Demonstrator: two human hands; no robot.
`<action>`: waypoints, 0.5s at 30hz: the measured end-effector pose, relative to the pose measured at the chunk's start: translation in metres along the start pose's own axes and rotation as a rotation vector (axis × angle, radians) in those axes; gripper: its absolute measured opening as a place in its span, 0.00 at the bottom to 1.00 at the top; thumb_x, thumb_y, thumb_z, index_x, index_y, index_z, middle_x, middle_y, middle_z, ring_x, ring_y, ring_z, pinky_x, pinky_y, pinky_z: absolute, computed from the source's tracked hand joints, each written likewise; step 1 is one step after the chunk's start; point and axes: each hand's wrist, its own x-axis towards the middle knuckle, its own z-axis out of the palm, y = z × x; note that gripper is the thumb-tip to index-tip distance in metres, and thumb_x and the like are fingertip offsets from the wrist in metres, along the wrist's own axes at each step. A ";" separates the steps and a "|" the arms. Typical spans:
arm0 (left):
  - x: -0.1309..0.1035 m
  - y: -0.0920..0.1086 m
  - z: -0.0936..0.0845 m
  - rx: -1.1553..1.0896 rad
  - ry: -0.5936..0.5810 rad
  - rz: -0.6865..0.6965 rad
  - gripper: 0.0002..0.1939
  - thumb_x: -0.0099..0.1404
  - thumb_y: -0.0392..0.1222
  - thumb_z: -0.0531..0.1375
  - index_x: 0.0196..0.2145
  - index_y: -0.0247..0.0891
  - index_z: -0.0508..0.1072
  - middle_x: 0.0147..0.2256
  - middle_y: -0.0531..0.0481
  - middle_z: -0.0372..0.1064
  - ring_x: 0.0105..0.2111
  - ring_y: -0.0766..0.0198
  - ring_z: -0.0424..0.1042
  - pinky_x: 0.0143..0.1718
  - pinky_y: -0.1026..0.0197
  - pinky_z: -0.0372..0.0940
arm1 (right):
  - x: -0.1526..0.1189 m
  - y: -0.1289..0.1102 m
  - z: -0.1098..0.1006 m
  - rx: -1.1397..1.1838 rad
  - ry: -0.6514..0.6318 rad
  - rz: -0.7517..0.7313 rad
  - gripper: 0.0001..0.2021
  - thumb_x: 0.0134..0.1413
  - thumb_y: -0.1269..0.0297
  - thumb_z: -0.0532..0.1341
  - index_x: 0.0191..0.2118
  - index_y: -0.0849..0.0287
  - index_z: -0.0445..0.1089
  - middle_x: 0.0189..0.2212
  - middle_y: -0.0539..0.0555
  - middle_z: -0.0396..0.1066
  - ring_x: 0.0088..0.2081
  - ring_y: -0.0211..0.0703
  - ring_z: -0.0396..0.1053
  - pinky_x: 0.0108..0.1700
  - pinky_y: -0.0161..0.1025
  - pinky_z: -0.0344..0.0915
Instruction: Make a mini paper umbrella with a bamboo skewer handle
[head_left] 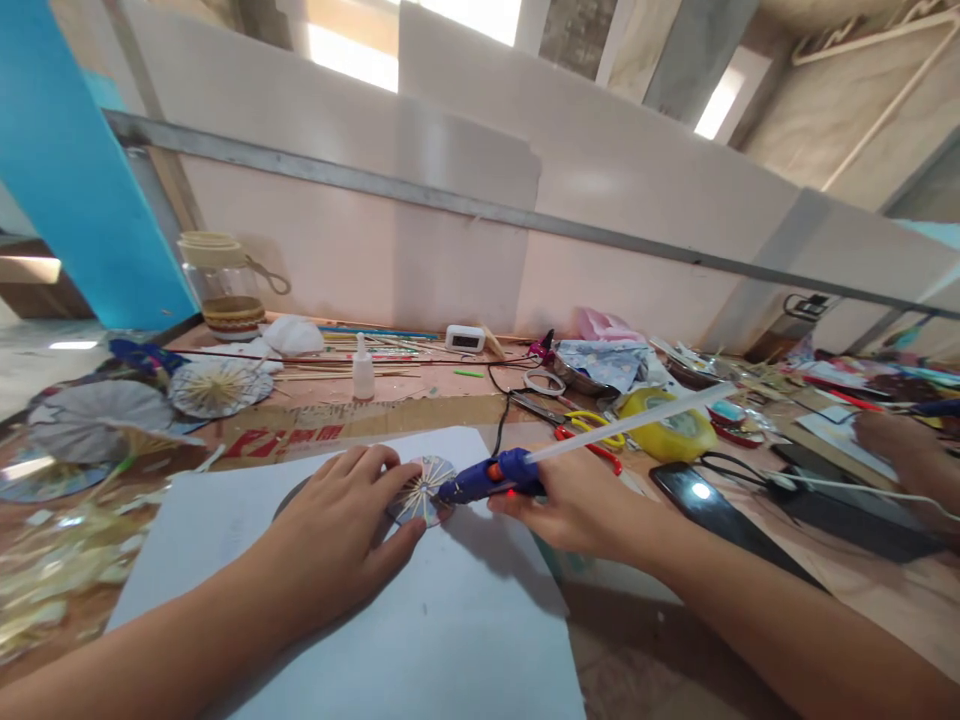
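My right hand [581,500] is wrapped round a blue hot glue gun [480,480] with a small red light. A long translucent glue stick [630,424] juts from its back end, and its nozzle meets the middle of a small paper umbrella [420,488]. Thin ribs fan out over the umbrella's bluish patterned paper. Thumb and fingers of my left hand [352,505] pinch the umbrella at its left edge. Beneath both hands lie white paper sheets [420,640], and a dark round edge shows partly behind my left hand.
Finished-looking paper umbrellas [221,388] lie at left. A dropper bottle [363,370], thin sticks and a jar [221,285] stand toward the wall. Scissors [592,428], yellow tape [667,425] and a phone [727,520] lie at right, near another person's hand [900,445].
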 end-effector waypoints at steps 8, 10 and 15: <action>-0.001 0.007 -0.008 -0.004 -0.067 -0.019 0.23 0.68 0.52 0.53 0.56 0.39 0.70 0.48 0.41 0.68 0.49 0.47 0.67 0.52 0.42 0.63 | 0.001 0.000 -0.001 -0.011 -0.103 0.081 0.10 0.55 0.59 0.63 0.27 0.59 0.73 0.19 0.49 0.67 0.21 0.35 0.56 0.24 0.34 0.45; -0.001 0.009 -0.010 -0.003 -0.083 -0.023 0.23 0.68 0.51 0.53 0.56 0.38 0.70 0.49 0.41 0.68 0.49 0.47 0.66 0.52 0.42 0.63 | 0.001 0.001 -0.001 -0.027 -0.118 0.097 0.11 0.55 0.58 0.62 0.27 0.59 0.73 0.19 0.49 0.66 0.20 0.36 0.55 0.24 0.34 0.44; 0.000 0.010 -0.009 -0.008 -0.088 -0.022 0.23 0.68 0.51 0.54 0.55 0.38 0.70 0.48 0.40 0.68 0.49 0.47 0.66 0.52 0.42 0.63 | -0.001 0.005 0.000 0.031 -0.124 0.057 0.10 0.57 0.58 0.61 0.30 0.57 0.75 0.20 0.49 0.68 0.22 0.37 0.58 0.25 0.35 0.46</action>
